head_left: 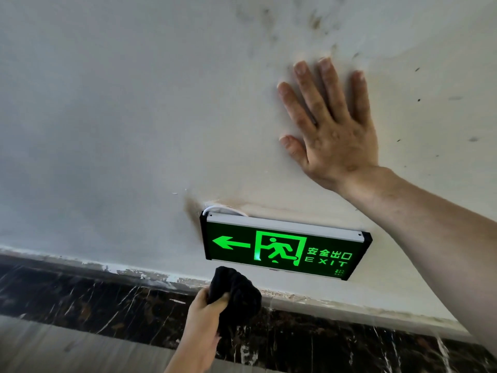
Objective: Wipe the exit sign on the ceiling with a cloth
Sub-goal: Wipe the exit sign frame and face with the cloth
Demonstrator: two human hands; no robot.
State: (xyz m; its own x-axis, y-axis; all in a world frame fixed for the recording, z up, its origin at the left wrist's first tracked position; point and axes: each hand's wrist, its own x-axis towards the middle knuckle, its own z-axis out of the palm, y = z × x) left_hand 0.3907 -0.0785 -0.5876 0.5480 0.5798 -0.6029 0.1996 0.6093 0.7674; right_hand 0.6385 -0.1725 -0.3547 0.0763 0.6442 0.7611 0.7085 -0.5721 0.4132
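Note:
A lit green exit sign [285,249] with an arrow, a running figure and the word EXIT hangs from the white ceiling, in a black frame with a silver top rail. My left hand [205,309] is raised just below the sign's left lower edge and grips a bunched black cloth [238,294]; the cloth sits a little under the sign, apart from it. My right hand [329,127] lies flat against the ceiling above and right of the sign, fingers spread, holding nothing.
The white ceiling [121,130] is stained with dark smudges near my right hand and a brown mark by the sign's left end. A white cable [215,208] loops out above the sign. A dark marble band [94,300] runs along the wall below.

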